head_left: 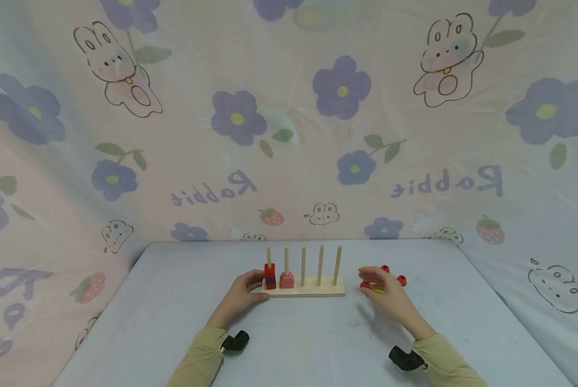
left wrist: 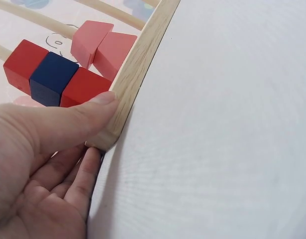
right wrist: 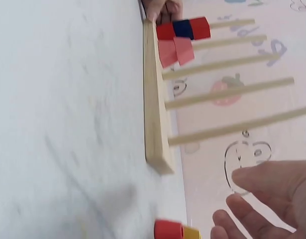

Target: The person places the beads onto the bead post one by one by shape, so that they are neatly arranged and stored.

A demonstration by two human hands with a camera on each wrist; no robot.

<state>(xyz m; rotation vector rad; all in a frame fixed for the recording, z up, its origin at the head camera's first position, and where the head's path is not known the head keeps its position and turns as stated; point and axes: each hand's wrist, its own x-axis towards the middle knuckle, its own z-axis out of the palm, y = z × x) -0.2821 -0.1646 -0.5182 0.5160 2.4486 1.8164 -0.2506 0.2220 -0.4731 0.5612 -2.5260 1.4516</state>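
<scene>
A wooden peg board [head_left: 313, 291] with several upright pegs stands on the table. Its left peg carries a stack of red and dark blue blocks [left wrist: 54, 74]; the peg beside it bears pink blocks [head_left: 286, 280]. My left hand [head_left: 243, 294] grips the board's left end, thumb [left wrist: 78, 119] along the front edge and fingers behind it. To the right of the board, my right hand [head_left: 388, 293] hovers near small red pieces [head_left: 402, 280] and a yellow piece [head_left: 377, 291]. In the right wrist view its fingers [right wrist: 272, 184] are apart with nothing between them.
The white table [head_left: 289, 344] reaches back to a hanging cloth [head_left: 289, 161] printed with flowers and rabbits. Black wrist devices [head_left: 236, 341] sit at both sleeve cuffs.
</scene>
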